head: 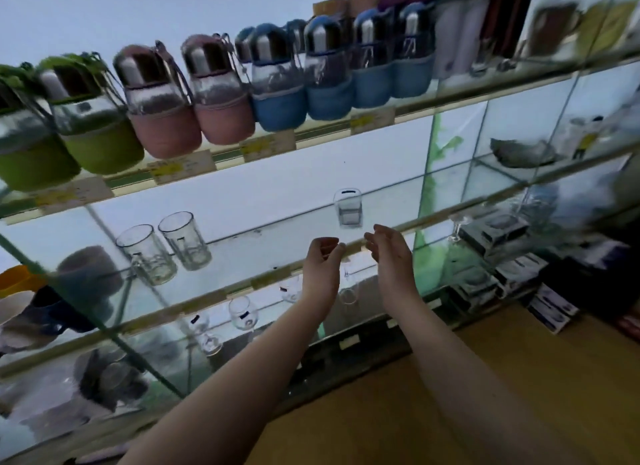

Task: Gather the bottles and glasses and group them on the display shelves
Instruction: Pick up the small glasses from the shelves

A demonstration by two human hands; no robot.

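Both my hands are raised in front of the middle glass shelf. My left hand is curled with fingers apart and holds nothing. My right hand is also open and empty. A small square glass stands on the shelf just above and between them, untouched. Two glass mugs stand further left on the same shelf. The top shelf carries a row of bottles in green, pink and blue sleeves. Stemmed glasses sit on the shelf below.
Price labels line the shelf edges. Coloured cups fill the left compartment. Boxed goods are stacked at the right, and a glass dish sits on a right-hand shelf. A wooden counter lies below my arms.
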